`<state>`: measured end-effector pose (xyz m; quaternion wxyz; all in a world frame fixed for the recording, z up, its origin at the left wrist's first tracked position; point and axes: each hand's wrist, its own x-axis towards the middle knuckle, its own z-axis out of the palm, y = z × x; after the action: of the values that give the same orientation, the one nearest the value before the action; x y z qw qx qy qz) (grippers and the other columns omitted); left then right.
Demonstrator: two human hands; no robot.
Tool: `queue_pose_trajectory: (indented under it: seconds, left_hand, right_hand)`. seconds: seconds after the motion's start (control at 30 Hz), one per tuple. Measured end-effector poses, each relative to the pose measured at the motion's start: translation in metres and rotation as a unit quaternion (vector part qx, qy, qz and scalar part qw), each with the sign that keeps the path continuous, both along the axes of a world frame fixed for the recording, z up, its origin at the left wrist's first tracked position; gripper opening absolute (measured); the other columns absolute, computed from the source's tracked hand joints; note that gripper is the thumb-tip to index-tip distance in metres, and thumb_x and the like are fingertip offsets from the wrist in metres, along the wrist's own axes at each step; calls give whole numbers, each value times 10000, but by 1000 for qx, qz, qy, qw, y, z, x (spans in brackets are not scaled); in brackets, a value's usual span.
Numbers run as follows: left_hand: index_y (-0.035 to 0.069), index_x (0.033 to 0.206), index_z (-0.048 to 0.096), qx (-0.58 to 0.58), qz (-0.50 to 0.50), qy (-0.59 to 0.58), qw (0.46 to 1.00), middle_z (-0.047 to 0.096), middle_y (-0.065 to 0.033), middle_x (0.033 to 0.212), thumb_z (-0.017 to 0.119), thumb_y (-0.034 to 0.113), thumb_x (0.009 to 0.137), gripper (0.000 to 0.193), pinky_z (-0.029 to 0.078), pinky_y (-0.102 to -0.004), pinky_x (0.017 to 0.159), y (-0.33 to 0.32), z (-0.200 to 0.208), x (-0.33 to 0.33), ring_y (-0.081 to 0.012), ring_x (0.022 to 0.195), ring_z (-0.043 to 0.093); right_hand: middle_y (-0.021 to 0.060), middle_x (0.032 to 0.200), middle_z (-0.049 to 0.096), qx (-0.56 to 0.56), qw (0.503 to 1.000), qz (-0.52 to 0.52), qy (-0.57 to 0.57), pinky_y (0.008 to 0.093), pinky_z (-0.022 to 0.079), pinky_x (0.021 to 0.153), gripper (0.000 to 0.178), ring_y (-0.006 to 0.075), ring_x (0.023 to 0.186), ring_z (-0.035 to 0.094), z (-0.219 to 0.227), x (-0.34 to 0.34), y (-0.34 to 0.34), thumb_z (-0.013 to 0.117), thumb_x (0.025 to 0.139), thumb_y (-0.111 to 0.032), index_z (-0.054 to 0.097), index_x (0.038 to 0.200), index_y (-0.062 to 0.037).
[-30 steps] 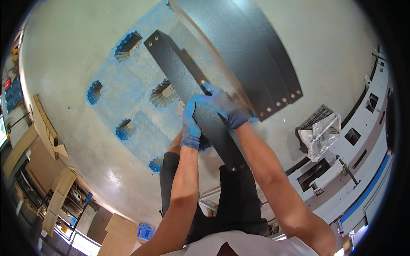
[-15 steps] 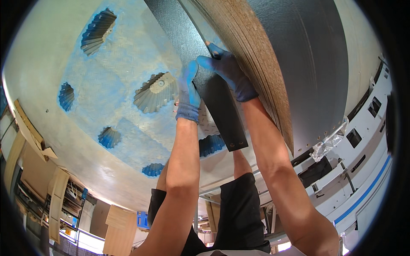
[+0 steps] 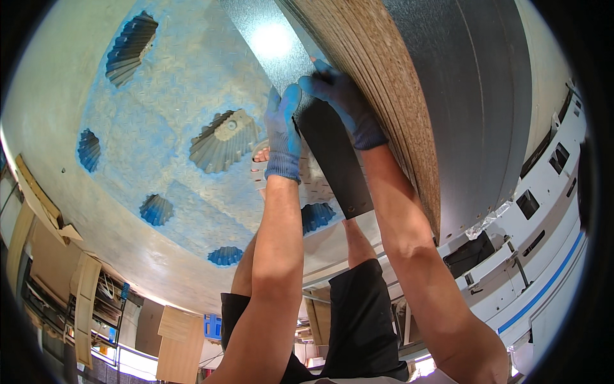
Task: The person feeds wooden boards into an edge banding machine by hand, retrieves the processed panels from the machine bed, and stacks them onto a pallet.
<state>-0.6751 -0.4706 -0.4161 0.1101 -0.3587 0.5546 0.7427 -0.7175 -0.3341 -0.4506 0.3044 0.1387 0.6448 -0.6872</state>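
Note:
Both of my hands wear blue gloves and grip a long, narrow dark grey board [image 3: 334, 163]. Its lower end points toward my legs and has a small hole near the corner; the far part runs out past the top of the view. My left hand [image 3: 283, 125] is closed on the board's left edge. On the opposite edge, slightly farther up, my right hand [image 3: 344, 102] is closed with its thumb over the top face. Fingers under the board are hidden. Close to the right hand stands a thick stack of brown fibre-edged boards [image 3: 393, 83].
A dark sheet [image 3: 476, 115] tops the stack. Below lies a pale metal floor [image 3: 147, 121] with blue-stained patches and several ragged openings baring ribbed metal. White perforated panels [image 3: 543, 211] line the right. At lower left are a shelf rack [image 3: 109, 301], wooden boards [image 3: 179, 345] and a blue crate [image 3: 213, 326].
The narrow board has tilted, and a bright glare now lies on its far part. Its near end has risen slightly in the view. My hands keep their grip.

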Motion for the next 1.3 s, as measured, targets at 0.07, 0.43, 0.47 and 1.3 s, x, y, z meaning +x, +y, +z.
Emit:
queue_pose_trajectory:
  seconds: [0.07, 0.43, 0.47, 1.3]
  left_hand:
    - [-74, 1340, 488, -27, -10, -5, 1000, 596, -126, 1237, 642, 228, 900, 555, 438, -300, 965, 7, 1, -5, -193, 1089, 574]
    - [-22, 1210, 600, -11, -12, 2, 1000, 624, -101, 1182, 587, 334, 961, 434, 420, -307, 964, 12, -12, -7, -169, 1077, 550]
    - [-22, 1210, 600, -9, -12, 2, 1000, 624, -101, 1182, 587, 334, 961, 434, 420, -307, 964, 14, -15, -6, -169, 1077, 550]
    - [-112, 1335, 452, -92, -24, -12, 995, 573, -184, 1243, 723, 319, 862, 695, 406, -324, 1019, 14, -49, -15, -224, 1145, 549]
  right_hand:
    - [-41, 889, 538, 14, 1000, -16, 4, 215, 437, 776, 493, 65, 823, 506, -12, 0, 9, 719, 879, -250, 559, 1257, 23]
    - [80, 1023, 659, 62, 997, 40, 20, 295, 460, 882, 706, 143, 965, 600, -32, -4, 17, 708, 844, -476, 522, 1377, -52]
    - [80, 1009, 662, 60, 997, 37, 26, 298, 465, 868, 698, 142, 952, 603, -30, -5, 18, 706, 846, -480, 531, 1368, -50]
    - [113, 1221, 591, 64, 808, -508, -292, 382, 444, 998, 524, 264, 1178, 566, 105, 250, 72, 636, 926, -266, 465, 1355, -19]
